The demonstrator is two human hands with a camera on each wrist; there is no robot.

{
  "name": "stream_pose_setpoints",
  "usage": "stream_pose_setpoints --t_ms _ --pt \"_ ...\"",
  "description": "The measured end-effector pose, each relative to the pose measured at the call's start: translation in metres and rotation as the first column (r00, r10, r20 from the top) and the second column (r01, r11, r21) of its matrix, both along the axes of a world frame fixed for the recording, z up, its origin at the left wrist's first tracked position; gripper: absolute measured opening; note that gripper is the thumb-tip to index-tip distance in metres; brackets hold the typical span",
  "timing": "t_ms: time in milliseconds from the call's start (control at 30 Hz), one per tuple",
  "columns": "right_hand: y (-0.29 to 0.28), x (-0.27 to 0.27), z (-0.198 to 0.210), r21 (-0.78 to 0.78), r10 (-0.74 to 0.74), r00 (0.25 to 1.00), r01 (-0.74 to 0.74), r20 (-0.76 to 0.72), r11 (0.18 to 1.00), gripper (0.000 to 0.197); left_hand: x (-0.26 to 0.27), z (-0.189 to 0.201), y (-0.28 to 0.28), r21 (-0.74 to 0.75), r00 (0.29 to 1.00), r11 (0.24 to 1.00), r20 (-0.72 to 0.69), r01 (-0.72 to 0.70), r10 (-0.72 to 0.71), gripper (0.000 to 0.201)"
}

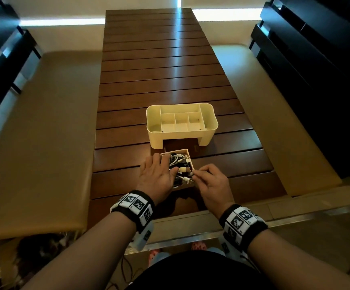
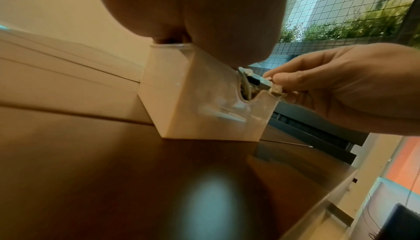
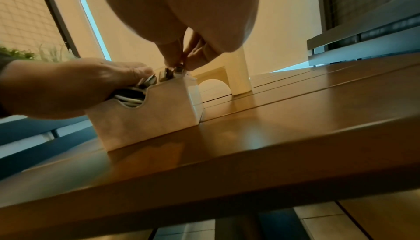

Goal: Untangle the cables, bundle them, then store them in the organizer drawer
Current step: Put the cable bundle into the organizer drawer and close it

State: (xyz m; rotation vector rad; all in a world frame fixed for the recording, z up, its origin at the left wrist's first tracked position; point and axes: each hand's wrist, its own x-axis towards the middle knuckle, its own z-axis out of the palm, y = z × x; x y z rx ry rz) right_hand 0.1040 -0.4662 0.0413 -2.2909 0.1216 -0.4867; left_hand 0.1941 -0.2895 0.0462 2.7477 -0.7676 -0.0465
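The drawer (image 1: 187, 152) sits out, near the organizer (image 1: 182, 124), for free access. The left hand (image 1: 157, 174) lies flat, pressing the cables (image 1: 179, 164) down; the right hand (image 1: 209, 181) seemingly pinches a plug (image 2: 261, 83).

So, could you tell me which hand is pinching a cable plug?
The right hand, fingertips pinched on a plug at the drawer corner; the left hand lies spread over the cables.

No legible txt; wristbands (image 1: 136, 206) show coded markers only.
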Motion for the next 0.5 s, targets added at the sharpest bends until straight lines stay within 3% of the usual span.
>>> stream_pose_setpoints --t_ms 167,367,500 --pt "-0.002 0.013 0.002 0.021 0.01 1.0 -0.01 0.015 1.0 0.011 0.001 0.003 -0.005 -0.012 0.999 1.0 -0.03 0.01 -0.01 0.041" --pt "-0.013 0.01 0.012 0.216 0.109 0.975 -0.066 -0.194 0.974 0.034 0.002 0.008 -0.011 -0.058 0.994 0.997 -0.098 -0.046 0.04 0.031" --pt "-0.008 0.015 0.007 0.11 0.089 0.987 -0.075 -0.134 0.991 0.03 0.002 0.009 -0.013 -0.086 0.991 0.993 -0.121 -0.074 0.064 0.035"
